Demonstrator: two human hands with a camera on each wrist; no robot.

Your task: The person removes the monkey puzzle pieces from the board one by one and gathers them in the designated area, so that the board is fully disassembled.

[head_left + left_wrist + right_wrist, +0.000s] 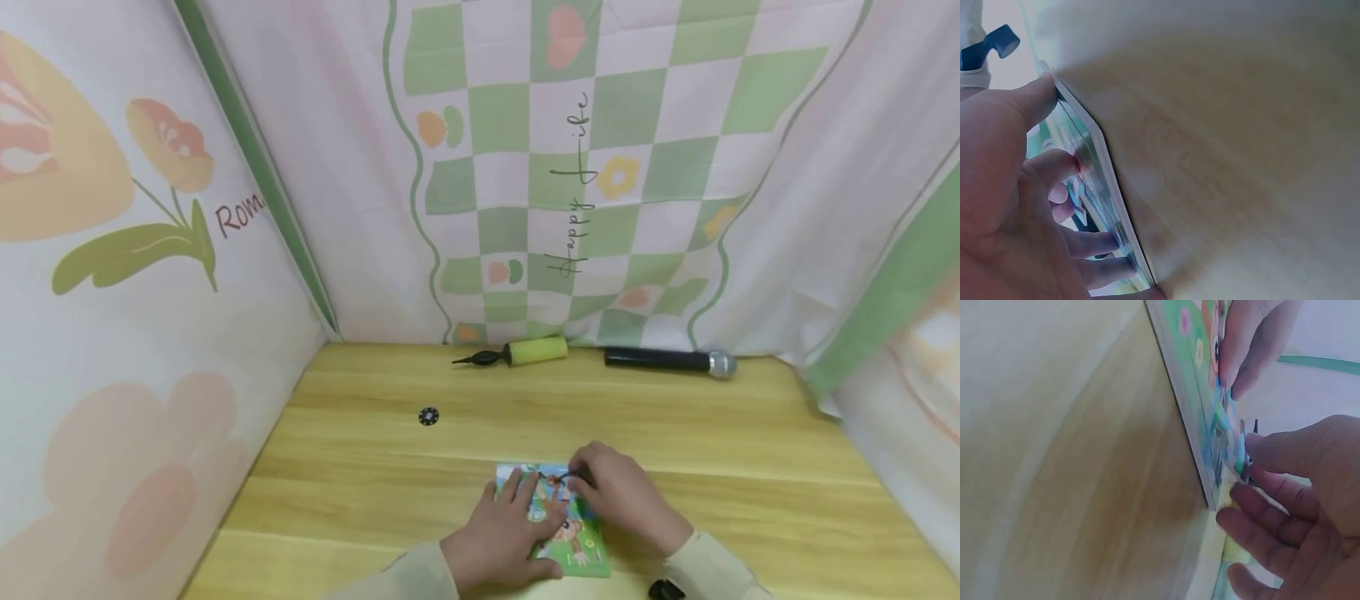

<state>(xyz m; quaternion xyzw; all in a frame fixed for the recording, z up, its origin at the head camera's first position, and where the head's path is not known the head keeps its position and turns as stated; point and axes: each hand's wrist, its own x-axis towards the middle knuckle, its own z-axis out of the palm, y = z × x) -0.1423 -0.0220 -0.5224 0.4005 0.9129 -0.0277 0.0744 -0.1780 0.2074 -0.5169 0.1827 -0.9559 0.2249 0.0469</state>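
Carefully pinching a piece (pixel 1239 466) at the picture board (pixel 577 542)
Bracing with left hand (pixel 498 537), fingers (pixel 1109 272) apart; clamping piece in fingers of right hand (pixel 626 496); probably needing level handling.

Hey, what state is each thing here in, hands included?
Picture board: flat, partly covered
Thin piece: raised, tilted
Left hand: spread on the board
Right hand: pinching the piece
Yellow-green pump: lying on its side
Microphone: lying on its side
Black chip: lying flat
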